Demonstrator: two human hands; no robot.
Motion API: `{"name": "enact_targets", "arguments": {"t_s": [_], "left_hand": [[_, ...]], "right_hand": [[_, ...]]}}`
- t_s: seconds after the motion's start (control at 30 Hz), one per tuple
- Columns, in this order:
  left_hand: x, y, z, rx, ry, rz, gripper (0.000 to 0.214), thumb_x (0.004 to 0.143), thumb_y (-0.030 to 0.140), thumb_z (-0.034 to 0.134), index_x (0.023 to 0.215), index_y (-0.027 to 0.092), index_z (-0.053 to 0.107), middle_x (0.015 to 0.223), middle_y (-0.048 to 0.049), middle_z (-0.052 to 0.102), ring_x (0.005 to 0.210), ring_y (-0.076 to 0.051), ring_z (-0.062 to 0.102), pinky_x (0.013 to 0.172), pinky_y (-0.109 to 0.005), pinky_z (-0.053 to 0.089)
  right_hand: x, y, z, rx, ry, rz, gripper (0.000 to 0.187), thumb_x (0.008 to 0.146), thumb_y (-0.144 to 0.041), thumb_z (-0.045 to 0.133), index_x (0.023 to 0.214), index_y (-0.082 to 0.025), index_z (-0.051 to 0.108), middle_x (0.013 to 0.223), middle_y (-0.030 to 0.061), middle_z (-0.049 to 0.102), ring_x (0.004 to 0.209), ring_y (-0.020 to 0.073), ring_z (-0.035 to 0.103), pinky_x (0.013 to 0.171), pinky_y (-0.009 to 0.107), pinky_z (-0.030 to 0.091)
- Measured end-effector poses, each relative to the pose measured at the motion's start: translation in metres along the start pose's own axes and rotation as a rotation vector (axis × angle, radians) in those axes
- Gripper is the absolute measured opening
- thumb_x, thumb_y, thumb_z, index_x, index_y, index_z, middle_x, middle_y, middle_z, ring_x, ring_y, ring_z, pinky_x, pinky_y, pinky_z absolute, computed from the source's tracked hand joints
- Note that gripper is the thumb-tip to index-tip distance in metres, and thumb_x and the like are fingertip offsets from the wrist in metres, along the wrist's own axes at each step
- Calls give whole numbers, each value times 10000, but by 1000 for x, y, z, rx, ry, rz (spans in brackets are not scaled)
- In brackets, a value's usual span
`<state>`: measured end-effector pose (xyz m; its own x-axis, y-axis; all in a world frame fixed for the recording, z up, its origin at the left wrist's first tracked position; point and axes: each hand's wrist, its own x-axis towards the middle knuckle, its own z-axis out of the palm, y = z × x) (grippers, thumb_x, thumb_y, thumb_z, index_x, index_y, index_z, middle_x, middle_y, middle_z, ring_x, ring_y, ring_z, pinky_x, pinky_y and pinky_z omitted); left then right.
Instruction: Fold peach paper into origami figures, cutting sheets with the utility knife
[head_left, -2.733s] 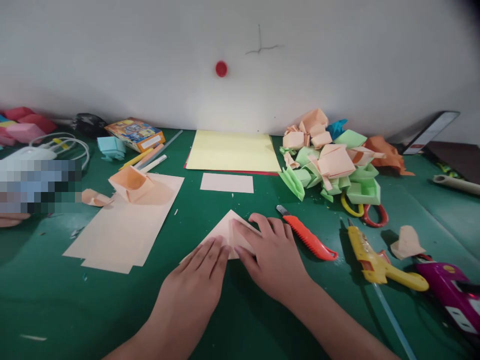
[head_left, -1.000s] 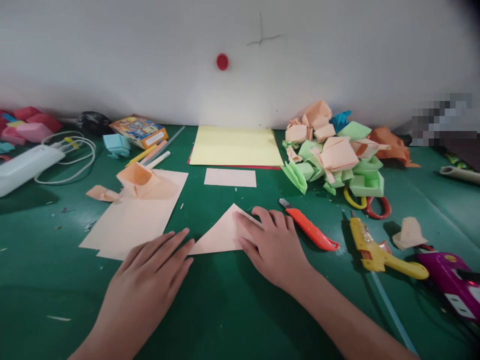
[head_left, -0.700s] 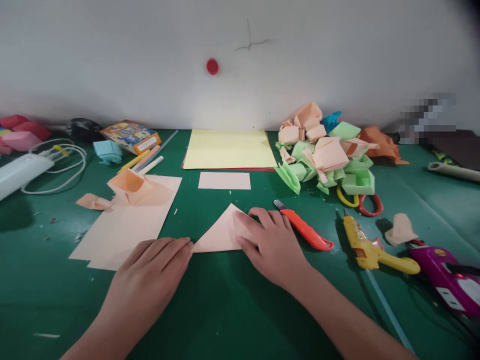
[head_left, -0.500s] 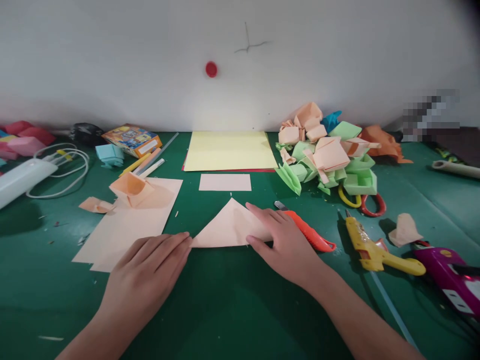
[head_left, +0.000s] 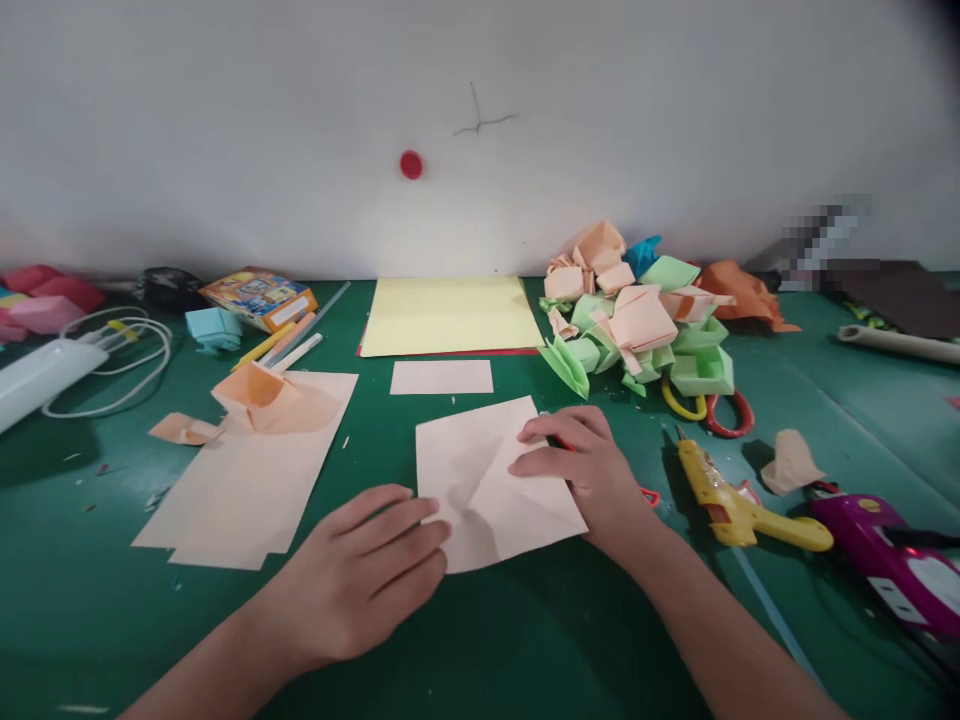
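A pale peach square sheet of paper (head_left: 487,485) lies unfolded and tilted between my hands, with a faint diagonal crease. My left hand (head_left: 382,580) grips its lower left edge, fingertips over the paper and the thumb hidden. At the opposite side, my right hand (head_left: 592,470) has the right edge between its fingers, two of them resting on top. An orange-red utility knife (head_left: 649,496) is mostly covered by my right hand. Just beyond the sheet lies a small pale paper strip (head_left: 441,377).
Left of the sheet are peach papers (head_left: 247,490) with a folded paper box (head_left: 255,393). At the back lie yellow sheets (head_left: 450,315). Folded green and peach pieces (head_left: 637,320), scissors (head_left: 729,413), a yellow glue gun (head_left: 739,500) and a magenta device (head_left: 885,560) occupy the right.
The paper, folded into a triangle before, is now opened out into a square and turned. My left hand has moved right and taken its edge. The utility knife is now mostly covered.
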<state>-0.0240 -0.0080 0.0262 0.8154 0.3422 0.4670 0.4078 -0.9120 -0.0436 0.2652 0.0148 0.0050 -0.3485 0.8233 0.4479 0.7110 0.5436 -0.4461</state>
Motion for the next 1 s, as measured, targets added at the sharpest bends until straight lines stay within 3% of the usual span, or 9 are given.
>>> {"name": "enact_targets", "arguments": {"t_s": [0.13,0.23,0.33,0.43,0.63,0.7,0.8,0.9,1.0], "left_hand": [[12,5,8,-248,-148,-28,153,959,298,586,957,232,724,883,-32,772,819,-192,701,835,-381,541],[12,-1,16,-167,-192,-286,297,964,436,554,1115,230,705,1118,-85,759,1005,-274,692,866,-439,527],[5,-11,24,86,-214,-638,590,939,547,559,1402,183,555,1419,-158,612,1276,-383,572,998,-549,463],[0,-18,28,132,-240,-820,790,904,594,578,1524,135,403,1424,-208,592,1306,-414,549,1023,-592,440],[4,-14,21,-102,-86,-1009,805,923,406,600,1607,224,218,1094,-105,751,916,-280,755,703,-370,603],[6,-7,19,-209,-29,-1001,841,935,368,598,1626,241,136,1060,-85,766,856,-250,769,648,-316,609],[5,7,21,-202,-81,-877,805,969,295,558,1635,247,109,1307,-145,691,998,-268,756,677,-304,623],[3,18,27,-197,-158,-614,692,998,166,448,1625,267,175,1383,-114,649,1143,-235,701,837,-310,620],[2,21,32,-209,-202,-339,699,944,3,357,1584,281,315,1444,-65,611,1291,-215,608,1020,-365,562]], "right_hand": [[1,9,-7,-38,-325,-96,436,745,-44,613,1051,-306,780,1312,21,672,1173,255,523,1062,458,430],[2,6,-8,-70,-459,-107,564,725,7,565,1142,-318,761,1373,17,650,1200,239,554,1102,482,404],[2,-6,-7,-105,-473,-52,653,753,70,469,1196,-321,747,1437,22,611,1245,233,552,1046,457,463],[1,-19,-5,-92,-487,-28,641,793,63,442,1221,-312,736,1448,10,598,1229,234,548,1020,442,497],[-1,-28,-4,-95,-501,-26,625,821,30,448,1277,-316,700,1471,-1,568,1228,259,526,1017,471,517],[-1,-29,-5,-93,-505,-25,652,800,47,438,1285,-306,694,1487,3,552,1253,261,517,1032,473,514],[-2,-29,-7,-71,-510,-28,660,790,53,438,1298,-290,685,1499,16,540,1277,261,511,1036,461,518],[-1,-25,-11,-19,-486,18,530,825,26,439,1170,-250,732,1508,28,530,1310,256,508,1035,433,524],[1,-21,-16,10,-343,111,394,891,-15,398,984,-213,725,1492,50,541,1345,252,504,1082,457,487]]}}
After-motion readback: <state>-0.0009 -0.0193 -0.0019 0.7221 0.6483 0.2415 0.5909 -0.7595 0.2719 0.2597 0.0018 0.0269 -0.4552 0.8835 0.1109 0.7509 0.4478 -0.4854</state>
